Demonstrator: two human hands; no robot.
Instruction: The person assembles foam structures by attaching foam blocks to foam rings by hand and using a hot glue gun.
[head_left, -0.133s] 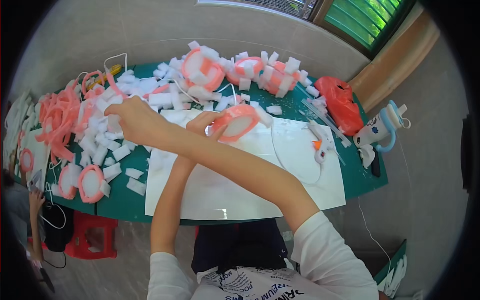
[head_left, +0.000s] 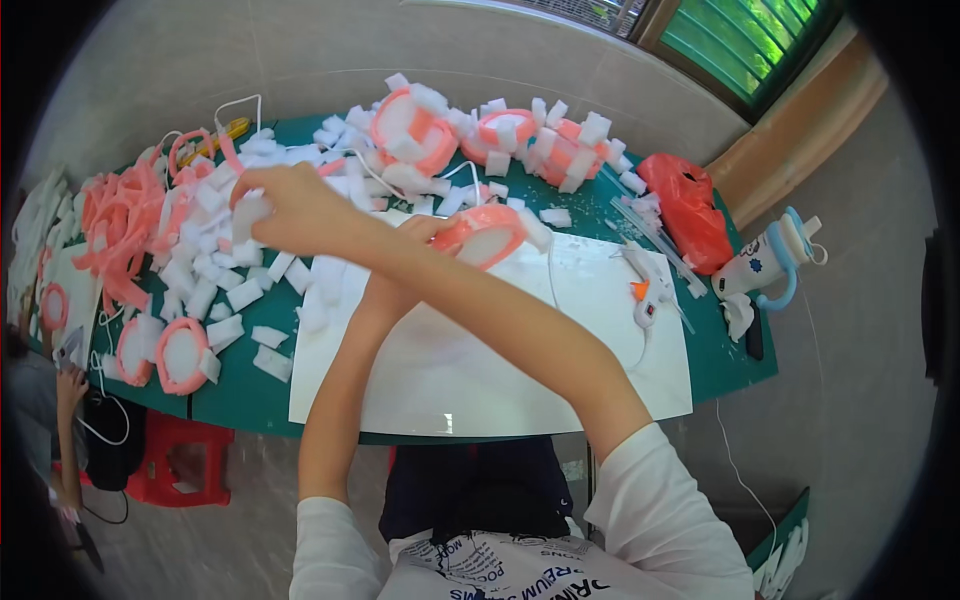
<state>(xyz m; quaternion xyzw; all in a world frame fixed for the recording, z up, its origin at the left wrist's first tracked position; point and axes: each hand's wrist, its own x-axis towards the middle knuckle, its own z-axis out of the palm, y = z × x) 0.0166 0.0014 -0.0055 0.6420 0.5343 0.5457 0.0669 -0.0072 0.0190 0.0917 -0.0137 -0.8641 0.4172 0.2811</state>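
My arms are crossed, the right forearm passing over the left. My left hand [head_left: 412, 262] is closed on a pink foam ring [head_left: 487, 235] with a white middle, held tilted over the white board [head_left: 460, 350]; part of the hand hides behind my right forearm. A white foam block sticks out at the ring's right side. At the left, over the heap of white foam blocks [head_left: 205, 275], my right hand [head_left: 305, 210] pinches a white foam block [head_left: 248, 213].
Pink foam strips [head_left: 120, 230] lie at the far left. Finished-looking pink rings [head_left: 415, 135] with blocks stand along the back. A glue gun [head_left: 645, 295], clear sticks [head_left: 650, 235], a red plastic bag [head_left: 685, 205] and a white bottle [head_left: 755, 262] are at the right. Another person's hand [head_left: 70, 390] shows far left.
My right hand has moved a little to the right and away from the heap, with the foam block in its fingers. The left hand keeps the ring nearly where it was.
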